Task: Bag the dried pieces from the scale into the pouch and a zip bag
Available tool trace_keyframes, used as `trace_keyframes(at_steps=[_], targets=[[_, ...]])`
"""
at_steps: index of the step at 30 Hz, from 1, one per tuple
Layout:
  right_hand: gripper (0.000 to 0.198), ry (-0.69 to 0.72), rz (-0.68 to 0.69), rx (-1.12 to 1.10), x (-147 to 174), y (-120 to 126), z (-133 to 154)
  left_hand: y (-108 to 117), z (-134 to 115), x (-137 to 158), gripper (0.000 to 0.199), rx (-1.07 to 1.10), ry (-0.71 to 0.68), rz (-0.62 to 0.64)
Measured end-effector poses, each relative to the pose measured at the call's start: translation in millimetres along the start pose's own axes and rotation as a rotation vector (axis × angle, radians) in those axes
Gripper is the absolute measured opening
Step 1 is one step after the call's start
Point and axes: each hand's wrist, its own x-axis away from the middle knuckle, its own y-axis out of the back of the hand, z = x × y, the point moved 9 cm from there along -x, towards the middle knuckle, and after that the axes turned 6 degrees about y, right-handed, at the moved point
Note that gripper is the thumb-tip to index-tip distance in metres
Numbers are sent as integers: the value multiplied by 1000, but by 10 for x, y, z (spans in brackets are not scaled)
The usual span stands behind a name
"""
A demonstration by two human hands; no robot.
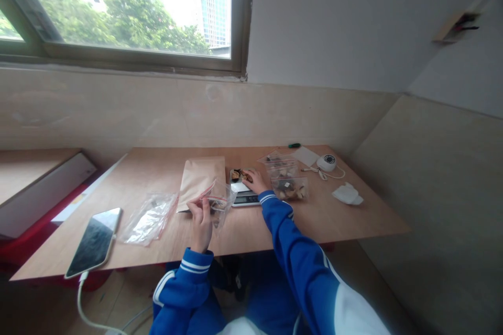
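A clear zip bag (220, 201) with a red seal line is pinched at its mouth by my left hand (201, 222); some dark pieces show inside it. My right hand (257, 182) reaches over the digital kitchen scale (239, 188), fingers closed around a dried brown piece (247, 176). More dried brown pieces (236, 175) lie on the scale's far left part. Behind the held bag, a brown kraft paper pouch (200, 175) lies flat. The scale's display faces me, too small to read.
Filled zip bags (291, 188) lie right of the scale. Farther right are a white round device (326, 162) with a cable, a crumpled tissue (348, 194), white paper (305, 156) and a green object (294, 145). Flat clear bags (149, 217) and a charging phone (94, 241) lie left.
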Motion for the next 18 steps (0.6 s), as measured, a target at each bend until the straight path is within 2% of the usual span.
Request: trace_keyframes(at_steps=[3,5,13,18], targets=[[20,24,-27,3,0,-25,-10,11,4,-2,42,-6,1,-8],[14,34,-47,4,3,-22,-9,22,15,-4,43,-10,7,-16],[17,85,-80,16,4,-23,106,25,53,3,43,0,16,-12],[19,82,-121,4,34,66,131,100,62,-10,42,20,23,-50]])
